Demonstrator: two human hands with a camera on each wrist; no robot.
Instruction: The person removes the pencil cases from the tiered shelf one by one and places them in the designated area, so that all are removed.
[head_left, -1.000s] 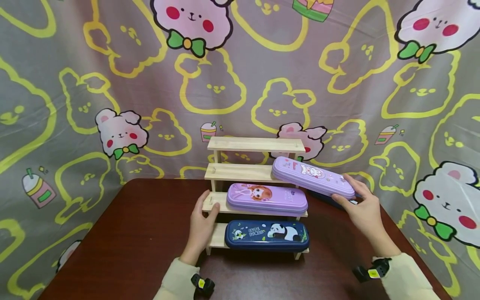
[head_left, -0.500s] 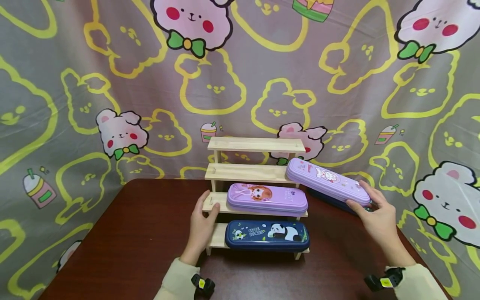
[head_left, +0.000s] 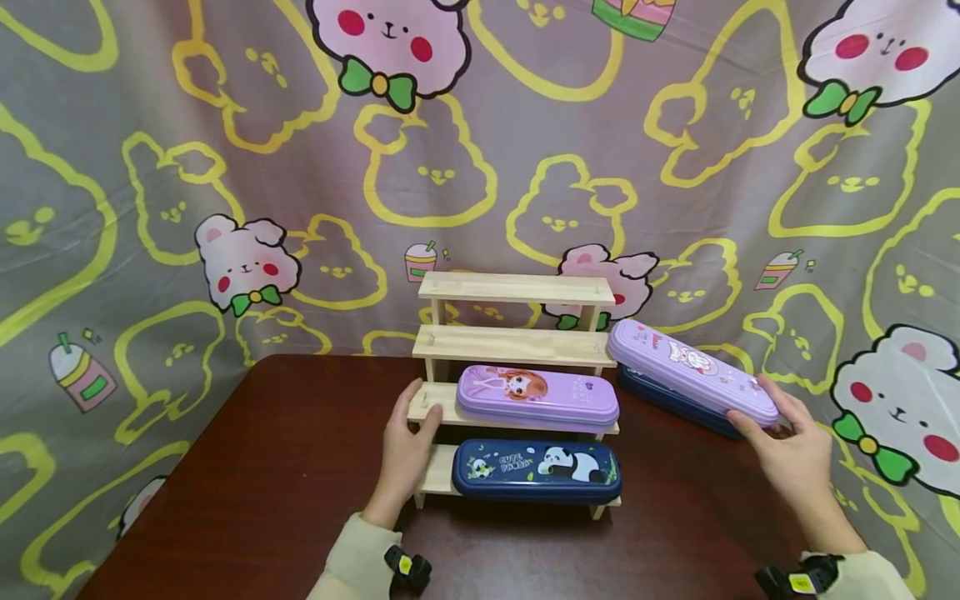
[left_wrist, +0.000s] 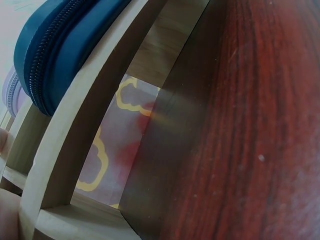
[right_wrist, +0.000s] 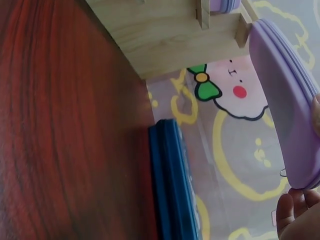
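Observation:
My right hand (head_left: 795, 446) grips the right end of a lilac pencil case (head_left: 693, 367) with a bunny print. The case is in the air, tilted, its far end beside the second shelf of a stepped wooden display rack (head_left: 517, 289). Its zip and underside show in the right wrist view. My left hand (head_left: 408, 442) holds the rack's left side, thumb in front. A purple pencil case (head_left: 537, 395) with a girl print lies on the third shelf. On the lowest shelf is a navy panda pencil case (head_left: 536, 471), its zipped end near in the left wrist view.
Another dark blue pencil case (head_left: 678, 402) lies on the table right of the rack, partly under the held one. The dark red wooden table (head_left: 247, 467) reaches back to a patterned cloth backdrop (head_left: 285, 192).
My right hand has carried the lilac bunny pencil case to the right and slightly down, off the second shelf. More of the dark blue case now shows. The left hand stays put.

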